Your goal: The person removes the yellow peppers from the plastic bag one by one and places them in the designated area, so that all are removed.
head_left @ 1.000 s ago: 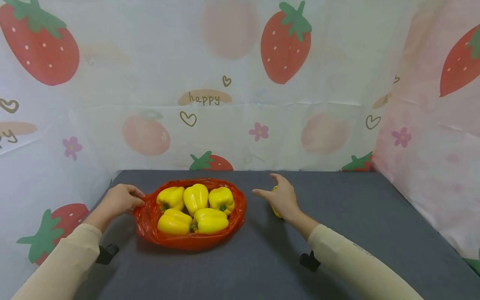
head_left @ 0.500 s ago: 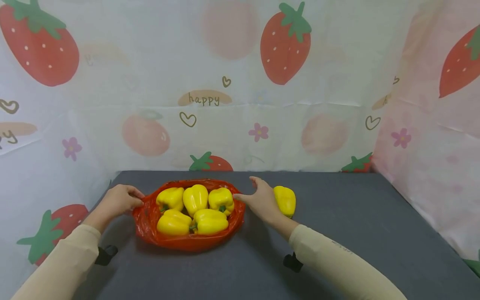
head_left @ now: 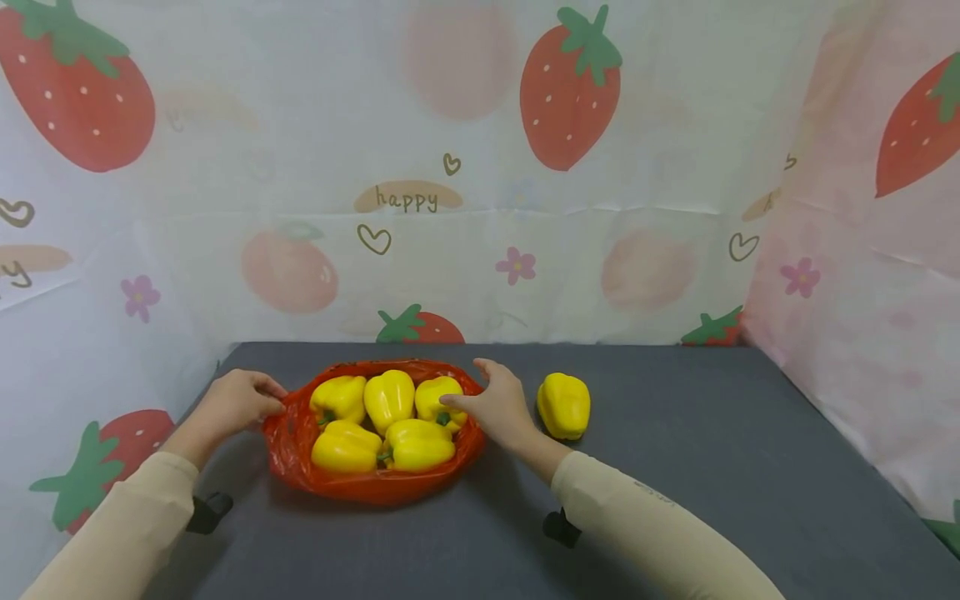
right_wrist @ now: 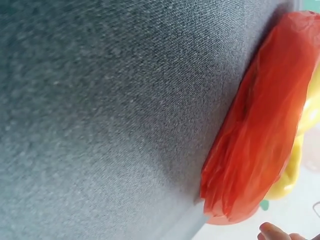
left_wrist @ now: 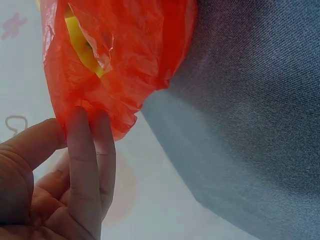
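Observation:
Several yellow bell peppers [head_left: 421,444] with green stems lie in a red plastic bag [head_left: 375,486] whose mouth is spread wide. At the bag's left end my left hand [head_left: 237,402] pinches the edge of the plastic; in the left wrist view the thumb and fingers [left_wrist: 82,165] meet on it. My right hand [head_left: 502,407] hovers at the bag's right rim, thumb and fingers apart, holding nothing. Its thumb overlaps the rightmost pepper in the head view; whether they touch I cannot tell. In the right wrist view, fingertips [right_wrist: 272,232] show apart from the bag.
One more yellow bell pepper [head_left: 564,406] stands on the dark grey tabletop [head_left: 720,467], right of my right hand. A strawberry-printed cloth [head_left: 637,183] hangs behind the table and along its sides.
My right hand has moved left, away from the loose pepper and over to the bag's right rim, uncovering that pepper. My left hand keeps its pinch on the bag.

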Motion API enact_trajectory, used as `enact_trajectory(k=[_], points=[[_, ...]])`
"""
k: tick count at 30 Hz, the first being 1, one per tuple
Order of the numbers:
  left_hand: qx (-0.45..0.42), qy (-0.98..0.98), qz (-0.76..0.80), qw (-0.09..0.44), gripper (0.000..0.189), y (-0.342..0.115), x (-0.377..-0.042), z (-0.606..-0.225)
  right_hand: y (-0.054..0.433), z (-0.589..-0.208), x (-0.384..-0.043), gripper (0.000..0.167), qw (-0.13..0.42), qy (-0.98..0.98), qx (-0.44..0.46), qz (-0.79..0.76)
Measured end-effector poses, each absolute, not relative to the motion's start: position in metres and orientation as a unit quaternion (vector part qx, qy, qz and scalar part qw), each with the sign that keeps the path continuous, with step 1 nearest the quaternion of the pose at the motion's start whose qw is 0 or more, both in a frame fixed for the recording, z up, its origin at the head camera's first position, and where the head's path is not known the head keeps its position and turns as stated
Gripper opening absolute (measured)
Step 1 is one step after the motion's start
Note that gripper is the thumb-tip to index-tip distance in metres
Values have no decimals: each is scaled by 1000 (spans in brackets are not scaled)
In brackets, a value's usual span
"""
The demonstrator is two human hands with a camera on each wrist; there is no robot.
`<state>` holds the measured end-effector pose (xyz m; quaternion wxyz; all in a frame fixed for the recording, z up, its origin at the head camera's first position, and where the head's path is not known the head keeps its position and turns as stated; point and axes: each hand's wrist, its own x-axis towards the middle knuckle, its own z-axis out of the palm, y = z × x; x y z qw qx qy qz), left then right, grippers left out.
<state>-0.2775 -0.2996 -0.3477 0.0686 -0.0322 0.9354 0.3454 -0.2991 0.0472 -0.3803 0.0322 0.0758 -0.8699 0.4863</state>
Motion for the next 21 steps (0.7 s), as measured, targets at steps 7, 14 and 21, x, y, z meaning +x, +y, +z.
enact_trajectory(k=[7,14,21], points=[[-32,935,347,69,29,-301,-277,-348,37,-381,-299,76,25,-875,73,478],[-32,935,347,71,30,-301,-277,-347,28,-382,-299,73,27,-876,77,475],[-34,935,346,72,30,-301,-276,-347,22,-386,-301,72,23,-877,76,473]])
